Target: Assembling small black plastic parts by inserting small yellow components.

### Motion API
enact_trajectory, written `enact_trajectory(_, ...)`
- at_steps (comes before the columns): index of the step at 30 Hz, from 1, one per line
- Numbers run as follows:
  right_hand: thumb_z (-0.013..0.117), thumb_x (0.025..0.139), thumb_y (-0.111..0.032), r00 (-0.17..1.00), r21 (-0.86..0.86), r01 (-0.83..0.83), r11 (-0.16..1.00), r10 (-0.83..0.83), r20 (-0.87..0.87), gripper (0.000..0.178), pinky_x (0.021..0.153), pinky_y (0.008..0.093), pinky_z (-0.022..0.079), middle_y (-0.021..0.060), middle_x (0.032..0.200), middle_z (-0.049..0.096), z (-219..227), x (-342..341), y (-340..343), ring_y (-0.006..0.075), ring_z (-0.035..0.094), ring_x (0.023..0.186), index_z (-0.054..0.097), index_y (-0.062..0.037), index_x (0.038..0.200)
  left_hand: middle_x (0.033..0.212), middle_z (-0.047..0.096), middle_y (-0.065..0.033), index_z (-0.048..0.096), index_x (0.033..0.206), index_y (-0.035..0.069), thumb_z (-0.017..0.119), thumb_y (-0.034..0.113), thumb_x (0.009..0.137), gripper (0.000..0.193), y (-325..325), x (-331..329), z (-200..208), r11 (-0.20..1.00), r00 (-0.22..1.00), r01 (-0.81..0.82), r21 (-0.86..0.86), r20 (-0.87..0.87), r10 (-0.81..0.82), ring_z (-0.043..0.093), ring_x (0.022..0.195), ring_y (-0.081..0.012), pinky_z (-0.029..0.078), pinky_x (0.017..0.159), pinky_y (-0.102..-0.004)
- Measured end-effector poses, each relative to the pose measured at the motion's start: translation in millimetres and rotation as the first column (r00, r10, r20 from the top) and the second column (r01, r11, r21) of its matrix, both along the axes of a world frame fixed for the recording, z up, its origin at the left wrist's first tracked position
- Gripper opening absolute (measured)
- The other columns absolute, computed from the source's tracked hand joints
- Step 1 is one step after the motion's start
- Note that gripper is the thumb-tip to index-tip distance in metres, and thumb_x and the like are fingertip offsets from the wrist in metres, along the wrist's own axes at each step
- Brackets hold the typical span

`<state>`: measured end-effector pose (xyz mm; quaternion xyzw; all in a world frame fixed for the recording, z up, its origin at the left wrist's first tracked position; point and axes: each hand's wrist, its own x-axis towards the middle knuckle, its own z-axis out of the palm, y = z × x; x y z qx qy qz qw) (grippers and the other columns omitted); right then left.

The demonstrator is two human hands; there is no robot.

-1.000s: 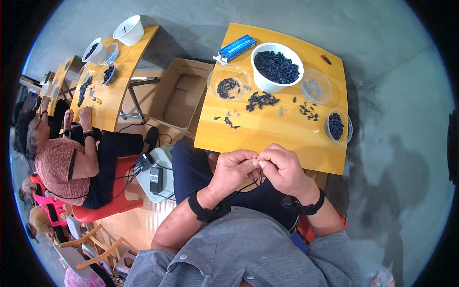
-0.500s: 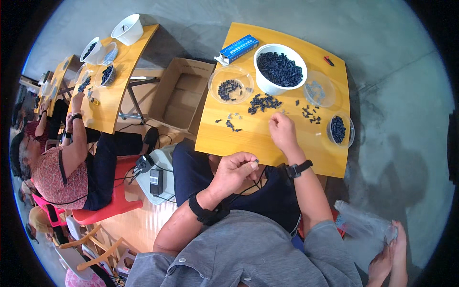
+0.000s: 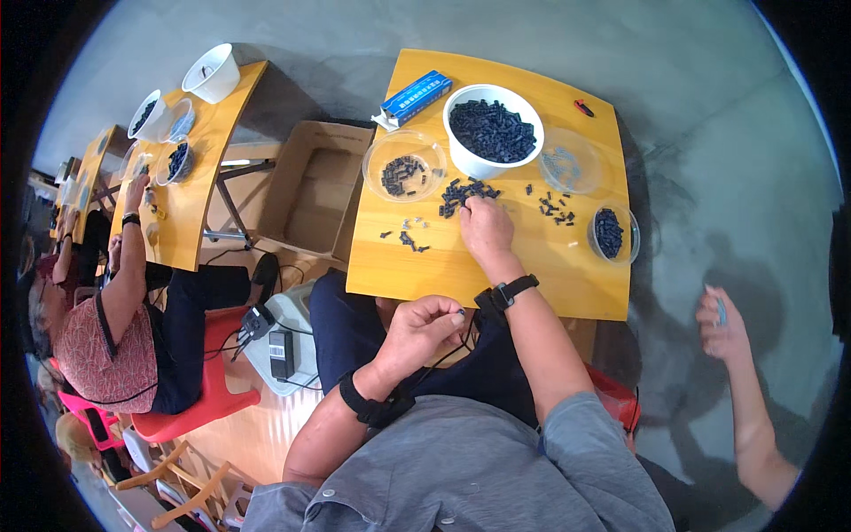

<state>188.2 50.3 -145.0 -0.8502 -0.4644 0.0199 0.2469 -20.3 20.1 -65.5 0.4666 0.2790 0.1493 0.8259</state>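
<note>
My left hand (image 3: 418, 335) is held low in front of the table's near edge. Its thumb and forefinger pinch a small black plastic piece (image 3: 461, 312), of which only the tip shows. Over the table my right hand (image 3: 487, 229) reaches to a loose pile of short black plastic pieces (image 3: 463, 192). Its fingers are curled down at the pile's near edge, and what the fingertips hold is hidden. Left of that hand lie a few black pieces (image 3: 408, 239) and small silvery parts (image 3: 415, 222). More black pieces (image 3: 557, 210) are scattered to its right.
Behind the pile stands a white bucket (image 3: 454, 152) full of black pieces. Clear plastic tubs (image 3: 366, 173) sit around it, beside a blue box (image 3: 417, 97) and a red-black tool (image 3: 583, 108). A cardboard box (image 3: 282, 208) is left of the table (image 3: 496, 284). Another person's hand (image 3: 722, 328) shows at right.
My right hand has moved left and away from me, to the loose pile. My left hand keeps its pinch. At right, the other person's arm has risen, and the clear bag is out of sight.
</note>
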Motion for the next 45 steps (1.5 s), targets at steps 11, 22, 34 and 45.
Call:
enact_trajectory(11, 0.061, 0.074, -0.014, 0.999, 0.078, -0.029, 0.997, 0.032, -0.036, 0.01, 0.063, 0.0442, 0.048, 0.0169, 0.072, 0.062, -2.5, 7.1, -6.6, 0.0356, 0.06, 0.069, 0.062, -0.0038, 0.074, 0.081, 0.062, -0.0024, 0.06, 0.096, 0.001, 0.058, 0.007, 0.089, 0.009, 3.5, -1.1, 4.6, 0.99, 0.991, -0.131, -0.042, -0.016, 0.13, 0.058, 0.068, -0.0088, 0.049, 0.062, -0.0217)
enact_trajectory(22, 0.064, 0.074, -0.015, 0.974, 0.096, -0.015, 0.995, 0.036, -0.226, 0.012, 0.067, 0.0426, 0.049, 0.0157, 0.078, 0.064, -0.8, 13.5, -14.6, 0.0343, 0.061, 0.074, 0.063, -0.0036, 0.077, 0.076, 0.061, -0.0017, 0.059, 0.092, 0.001, 0.058, 0.008, 0.089, 0.008, 11.3, -3.3, -7.0, 0.984, 0.982, -0.18, 0.007, -0.062, 0.18, 0.056, 0.064, -0.0085, 0.046, 0.061, -0.0214)
enact_trajectory(34, 0.065, 0.07, -0.004, 0.906, 0.238, -0.014, 0.971, 0.113, -0.408, 0.011, 0.057, 0.0371, 0.047, 0.0168, 0.07, 0.061, -5.8, 17.5, -31.1, 0.0306, 0.06, 0.064, 0.055, 0.0001, 0.068, 0.074, 0.061, -0.0012, 0.061, 0.09, 0.002, 0.056, 0.008, 0.089, 0.007, 13.7, 9.3, -4.0, 0.982, 0.978, -0.188, 0.025, -0.086, 0.189, 0.057, 0.063, -0.0079, 0.045, 0.058, -0.021)
enact_trajectory(45, 0.066, 0.071, -0.002, 0.876, 0.228, 0.007, 0.974, 0.104, -0.471, 0.012, 0.057, 0.0376, 0.048, 0.0184, 0.068, 0.06, -4.6, 11.0, -41.3, 0.0337, 0.061, 0.063, 0.054, -0.0001, 0.069, 0.075, 0.061, -0.0019, 0.061, 0.09, 0.001, 0.056, 0.007, 0.089, 0.007, 7.6, 13.6, -8.1, 0.98, 0.974, -0.199, 0.011, -0.108, 0.199, 0.057, 0.062, -0.0087, 0.046, 0.058, -0.0215)
